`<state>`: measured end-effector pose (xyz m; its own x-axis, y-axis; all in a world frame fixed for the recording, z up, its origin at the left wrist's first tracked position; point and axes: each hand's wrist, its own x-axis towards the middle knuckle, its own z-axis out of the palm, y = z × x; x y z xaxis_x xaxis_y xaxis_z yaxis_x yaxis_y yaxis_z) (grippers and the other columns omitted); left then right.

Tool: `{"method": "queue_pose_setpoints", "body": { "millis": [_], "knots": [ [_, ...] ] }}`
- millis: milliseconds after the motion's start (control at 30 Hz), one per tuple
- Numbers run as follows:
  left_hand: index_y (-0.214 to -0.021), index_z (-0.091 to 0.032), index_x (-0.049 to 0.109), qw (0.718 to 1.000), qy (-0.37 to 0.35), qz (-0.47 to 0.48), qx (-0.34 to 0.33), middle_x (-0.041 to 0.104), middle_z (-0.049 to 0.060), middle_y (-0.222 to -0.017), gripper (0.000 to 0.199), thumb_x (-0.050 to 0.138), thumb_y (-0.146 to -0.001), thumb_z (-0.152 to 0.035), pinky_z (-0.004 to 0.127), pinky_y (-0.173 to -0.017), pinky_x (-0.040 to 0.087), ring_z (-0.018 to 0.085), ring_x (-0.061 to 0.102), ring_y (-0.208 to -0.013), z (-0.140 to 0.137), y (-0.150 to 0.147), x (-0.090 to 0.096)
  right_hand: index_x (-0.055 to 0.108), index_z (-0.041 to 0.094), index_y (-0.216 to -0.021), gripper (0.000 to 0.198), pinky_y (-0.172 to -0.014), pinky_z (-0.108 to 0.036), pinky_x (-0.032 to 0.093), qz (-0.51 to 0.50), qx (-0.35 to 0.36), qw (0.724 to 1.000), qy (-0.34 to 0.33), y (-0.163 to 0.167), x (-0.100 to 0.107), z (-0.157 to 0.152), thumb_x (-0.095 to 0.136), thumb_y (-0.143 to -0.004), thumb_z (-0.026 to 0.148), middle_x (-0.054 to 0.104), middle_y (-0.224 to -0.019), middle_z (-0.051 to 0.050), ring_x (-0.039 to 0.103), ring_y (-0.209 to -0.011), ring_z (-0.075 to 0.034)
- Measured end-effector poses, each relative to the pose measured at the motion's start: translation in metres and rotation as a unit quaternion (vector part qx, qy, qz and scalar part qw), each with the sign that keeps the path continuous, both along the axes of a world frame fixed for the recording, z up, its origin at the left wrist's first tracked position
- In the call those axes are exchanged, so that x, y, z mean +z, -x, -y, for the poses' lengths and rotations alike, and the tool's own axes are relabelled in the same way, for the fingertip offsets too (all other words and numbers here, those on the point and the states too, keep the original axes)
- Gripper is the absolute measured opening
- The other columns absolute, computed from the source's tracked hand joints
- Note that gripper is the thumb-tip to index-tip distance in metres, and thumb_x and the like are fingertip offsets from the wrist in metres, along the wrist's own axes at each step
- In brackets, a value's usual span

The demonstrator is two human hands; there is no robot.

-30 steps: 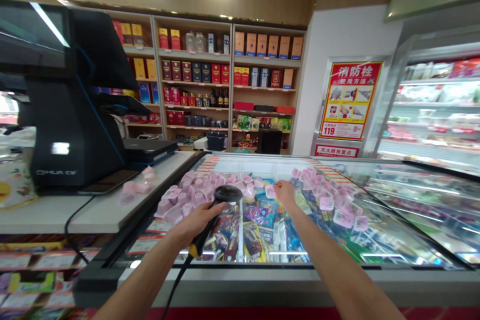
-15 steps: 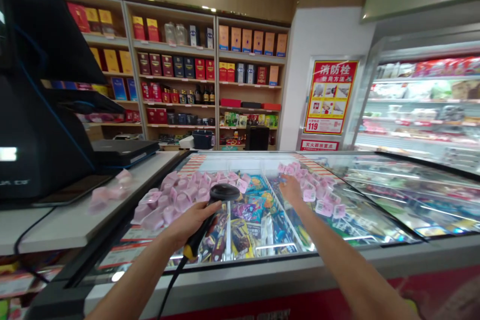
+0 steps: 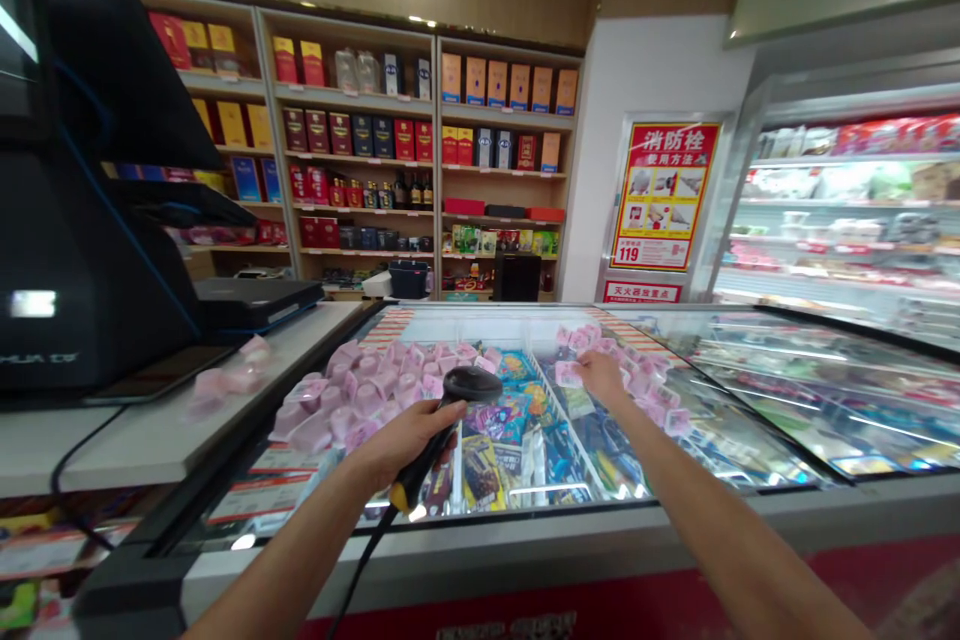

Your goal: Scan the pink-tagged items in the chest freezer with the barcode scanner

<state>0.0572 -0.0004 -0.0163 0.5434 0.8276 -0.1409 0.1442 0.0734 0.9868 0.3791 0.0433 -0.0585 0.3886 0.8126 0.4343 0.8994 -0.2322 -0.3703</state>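
My left hand [image 3: 411, 435] is wrapped round the handle of a black and yellow barcode scanner [image 3: 471, 383], its cable hanging towards me. My right hand [image 3: 602, 378] pinches a small pink cup [image 3: 568, 375] whose pale printed label faces me. Behind and right of that hand lies a loose group of similar pink cups [image 3: 651, 382] on the freezer's glass top. A larger heap of pink cups [image 3: 367, 385] spreads to the left of the scanner. Packaged ice creams [image 3: 482, 475] show through the glass below my hands.
A counter [image 3: 142, 450] on the left carries a dark checkout terminal [image 3: 97, 260] and a few blurred pink cups [image 3: 225, 378]. Shelves of boxed goods [image 3: 360, 135] stand along the back wall. A lit refrigerated display [image 3: 847, 220] is at the right.
My right hand has closed on a pink cup and turned its label towards me. The scanner in my left hand has shifted slightly right.
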Motion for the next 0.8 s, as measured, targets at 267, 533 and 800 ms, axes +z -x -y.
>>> {"method": "queue_pose_setpoints", "body": {
  "millis": [267, 533, 800],
  "knots": [
    [-0.063, -0.016, 0.045, 1.0, 0.001, -0.004, 0.008, 0.05, -0.005, -0.051, 0.032, 0.052, -0.066, -0.047, 0.02, -0.042, 0.034, 0.006, 0.044, -0.041, 0.003, 0.009, 0.003, 0.062, 0.018, -0.072, 0.014, -0.06, -0.022, 0.043, -0.168, 0.024, 0.982, -0.087, 0.061, -0.009, -0.038, 0.052, -0.065, 0.026, 0.065, -0.065, -0.001, 0.06, -0.065, -0.014],
    [-0.065, -0.017, 0.046, 0.999, 0.001, 0.0, 0.048, 0.049, -0.006, -0.049, 0.032, 0.055, -0.063, -0.048, 0.019, -0.041, 0.034, 0.006, 0.043, -0.04, 0.003, 0.014, 0.006, 0.063, 0.018, -0.072, 0.015, -0.063, -0.024, 0.043, -0.153, 0.053, 0.982, -0.095, 0.086, -0.012, -0.047, 0.051, -0.066, 0.025, 0.065, -0.069, -0.002, 0.06, -0.069, -0.015],
    [-0.068, -0.016, 0.048, 0.994, 0.018, -0.003, 0.111, 0.052, -0.004, -0.051, 0.037, 0.056, -0.059, -0.051, 0.02, -0.042, 0.036, 0.007, 0.047, -0.043, -0.004, 0.044, -0.001, 0.063, 0.017, -0.071, 0.015, -0.064, -0.024, 0.041, -0.133, 0.03, 0.99, -0.036, 0.117, -0.028, -0.045, 0.049, -0.067, 0.021, 0.065, -0.074, -0.005, 0.059, -0.072, -0.017]
  ]
}}
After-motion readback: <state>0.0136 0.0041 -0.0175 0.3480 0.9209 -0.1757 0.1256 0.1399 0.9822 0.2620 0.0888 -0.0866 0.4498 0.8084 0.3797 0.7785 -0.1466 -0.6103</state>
